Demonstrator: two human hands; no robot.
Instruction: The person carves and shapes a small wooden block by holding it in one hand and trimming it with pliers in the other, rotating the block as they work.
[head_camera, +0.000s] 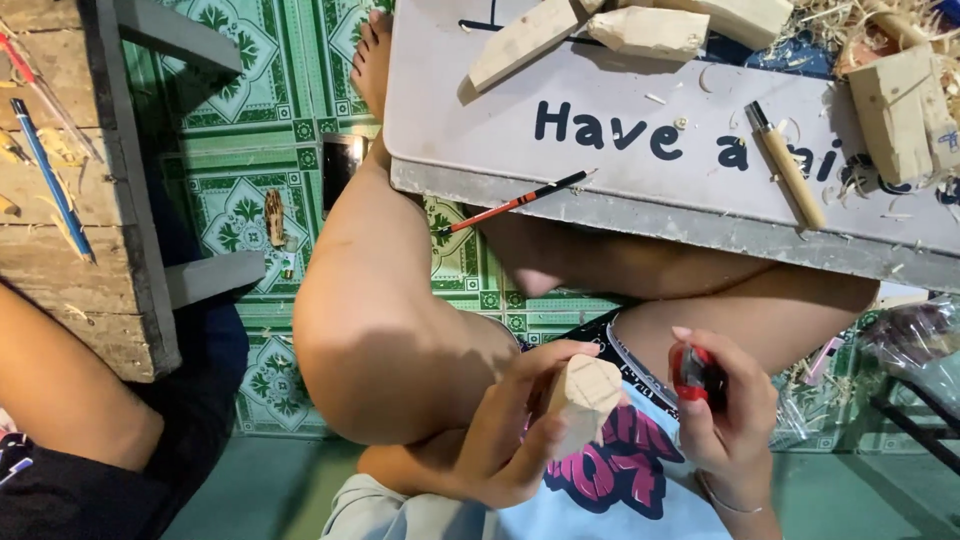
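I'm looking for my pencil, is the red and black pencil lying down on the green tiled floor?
No, the red and black pencil lies at the near edge of the grey table, its tip jutting over the edge.

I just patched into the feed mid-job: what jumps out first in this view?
At bottom centre, the left hand grips a pale wooden block with bevelled corners, and the right hand beside it holds a small red tool. Above them, a grey board carries more wood pieces, shavings, a wooden-handled knife and a red-and-black pencil overhanging its near edge.
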